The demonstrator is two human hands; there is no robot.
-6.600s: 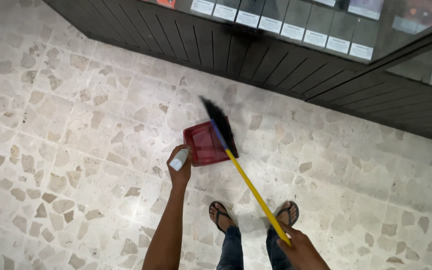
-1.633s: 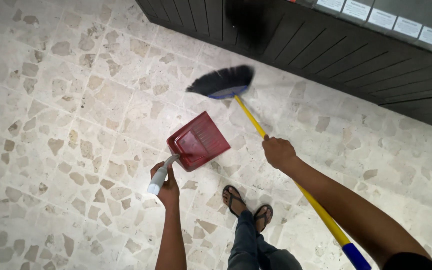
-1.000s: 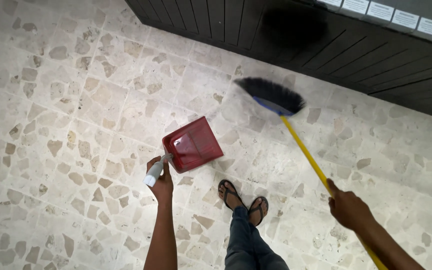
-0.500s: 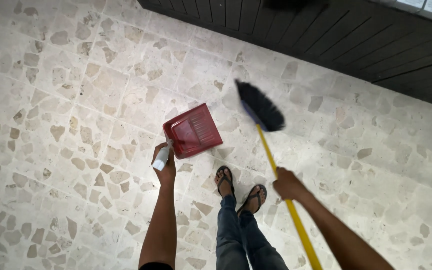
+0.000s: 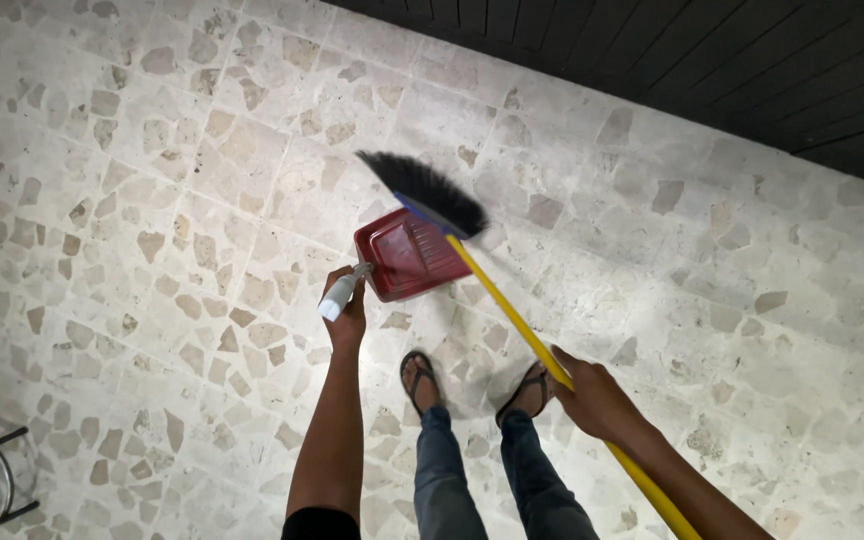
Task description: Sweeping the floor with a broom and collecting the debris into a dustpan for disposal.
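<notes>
Single head view, looking steeply down from standing height onto the floor (image 5: 132, 200). Feet (image 5: 422, 375) near 6 o'clock, dark wall (image 5: 752, 60) across 1 o'clock, dustpan (image 5: 410, 255) close to centre. Arms entering from the bottom edge. No second view to overlap.

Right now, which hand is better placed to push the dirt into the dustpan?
The right hand. It grips the yellow broom handle, with the black bristles at the red dustpan mouth. The left hand is occupied gripping the dustpan's grey handle.
</notes>
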